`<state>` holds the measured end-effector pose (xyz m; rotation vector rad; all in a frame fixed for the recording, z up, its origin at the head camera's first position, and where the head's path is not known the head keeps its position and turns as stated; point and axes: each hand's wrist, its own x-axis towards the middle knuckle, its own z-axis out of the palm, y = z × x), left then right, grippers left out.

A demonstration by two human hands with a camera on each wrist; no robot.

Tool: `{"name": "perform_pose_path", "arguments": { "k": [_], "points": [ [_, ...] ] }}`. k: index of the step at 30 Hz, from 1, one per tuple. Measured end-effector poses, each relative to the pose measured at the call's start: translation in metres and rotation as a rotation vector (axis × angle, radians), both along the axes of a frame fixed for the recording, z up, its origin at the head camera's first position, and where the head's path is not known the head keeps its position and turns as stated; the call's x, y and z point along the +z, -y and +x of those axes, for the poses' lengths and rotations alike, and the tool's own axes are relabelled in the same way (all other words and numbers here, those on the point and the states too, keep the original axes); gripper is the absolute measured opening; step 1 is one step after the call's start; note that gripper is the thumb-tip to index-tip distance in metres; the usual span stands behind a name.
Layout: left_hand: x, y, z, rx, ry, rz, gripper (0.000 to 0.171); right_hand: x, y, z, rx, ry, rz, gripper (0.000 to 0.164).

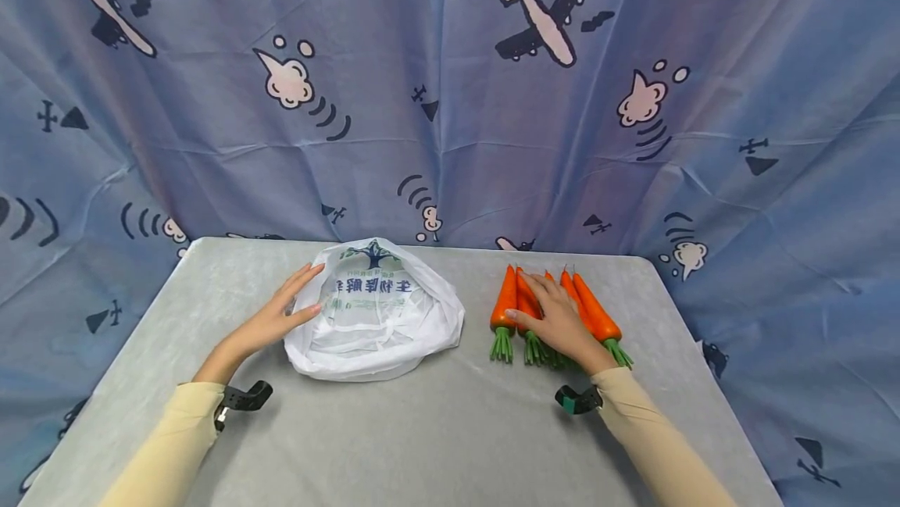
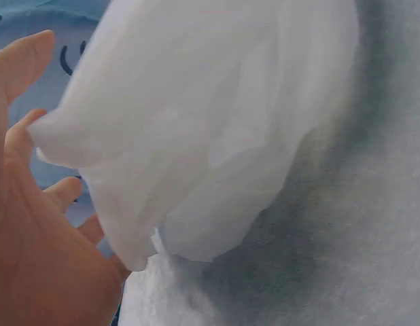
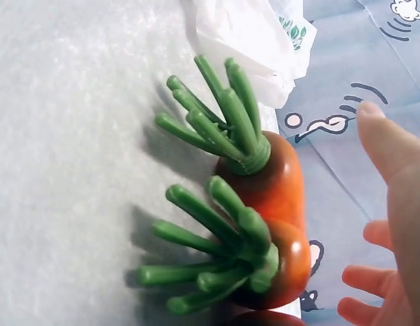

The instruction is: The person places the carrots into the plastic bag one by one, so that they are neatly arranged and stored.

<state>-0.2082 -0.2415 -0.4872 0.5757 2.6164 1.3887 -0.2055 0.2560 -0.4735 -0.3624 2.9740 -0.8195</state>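
The white, thin plastic bag (image 1: 373, 351), printed with a dark tree and mirrored lettering, sits near the far edge of the table (image 1: 457, 444), left of its middle. Its wide mouth gapes toward the near edge; the lettering probably reads backward because it shows through from inside. The left hand (image 1: 267, 323) is at the bag's left side, its grip apart: fingers straight, thumb spread from them, nothing pinched. Such limp film would likely slump by itself, so a flat hand here seems suited to steadying the wall. In the left wrist view the film hides some fingertips, so I cannot tell how firmly they touch.

Toward the far right corner lie orange, tapered carrots (image 1: 596, 312), seemingly five, side by side, tips toward the far edge and stubby green tops (image 1: 536, 351) toward the near one. Lying alike, they look easy to take from above. The right hand (image 1: 558, 319) is over the middle ones, its grip also apart, fingers loosely spread; whether it touches them is unclear. It blocks sight of those carrots.

Only bare table separates bag from carrots. A blue curtain (image 1: 478, 140) with aeroplane prints hangs behind the far edge, and dark straps (image 1: 248, 396) stand out at both wrists.
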Motion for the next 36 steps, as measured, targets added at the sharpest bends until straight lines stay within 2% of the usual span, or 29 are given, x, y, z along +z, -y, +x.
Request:
{"name": "perform_pose_path", "arguments": {
  "k": [5, 15, 30, 36],
  "points": [
    [-0.004, -0.002, 0.001, 0.005, 0.018, -0.005, 0.071, -0.005, 0.001, -0.002, -0.029, 0.019, -0.015, 0.087],
    [-0.004, -0.005, 0.006, 0.008, 0.043, 0.031, 0.076, -0.009, 0.003, -0.003, -0.052, 0.037, -0.02, 0.087],
    [-0.006, -0.005, 0.008, 0.016, 0.078, 0.037, 0.078, -0.017, 0.008, -0.009, -0.087, 0.018, 0.03, 0.083],
    [-0.005, -0.006, 0.008, 0.01, 0.082, 0.04, 0.078, -0.02, 0.01, -0.01, -0.094, 0.008, 0.083, 0.083]
  ]
}}
